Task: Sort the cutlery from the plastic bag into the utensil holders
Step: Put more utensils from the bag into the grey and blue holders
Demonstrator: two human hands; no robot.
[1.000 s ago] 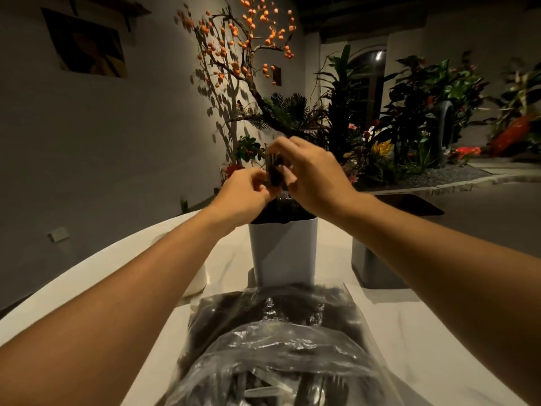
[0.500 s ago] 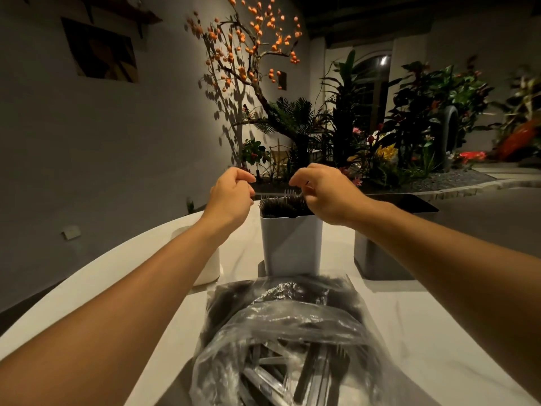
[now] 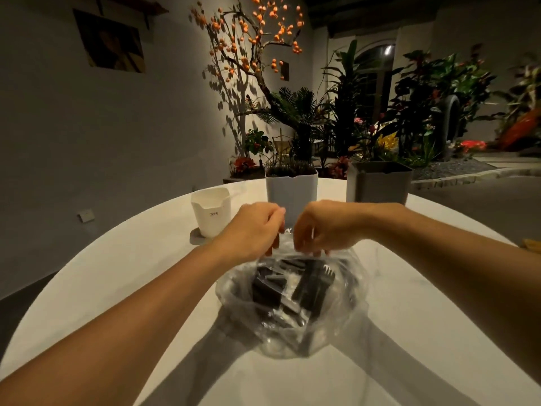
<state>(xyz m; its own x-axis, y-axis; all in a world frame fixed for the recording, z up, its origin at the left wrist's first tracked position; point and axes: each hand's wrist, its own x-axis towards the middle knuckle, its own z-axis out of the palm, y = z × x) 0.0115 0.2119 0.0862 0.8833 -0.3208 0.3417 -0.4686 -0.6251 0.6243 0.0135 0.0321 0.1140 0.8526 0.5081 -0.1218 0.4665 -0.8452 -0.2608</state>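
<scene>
A clear plastic bag (image 3: 339,315) lies on the white table in front of me, with black plastic cutlery (image 3: 311,284) inside, fork tines showing. My left hand (image 3: 251,230) and my right hand (image 3: 328,227) are side by side at the bag's far rim, fingers curled down onto the plastic and pinching it. Behind them stands a white utensil holder (image 3: 291,191) with black cutlery tops (image 3: 288,170) showing at its rim. A grey holder (image 3: 377,186) stands to its right and a small cream holder (image 3: 210,213) to its left.
The round white table (image 3: 123,276) curves away on both sides, with the three holders near its far edge. Beyond it are a grey wall, a tree with orange fruit (image 3: 257,33) and dense plants (image 3: 424,106). A small yellow object (image 3: 531,244) shows at the table's right edge.
Both hands have left the top of the white holder and dropped back toward me onto the bag's far rim. The cutlery they held is no longer in them.
</scene>
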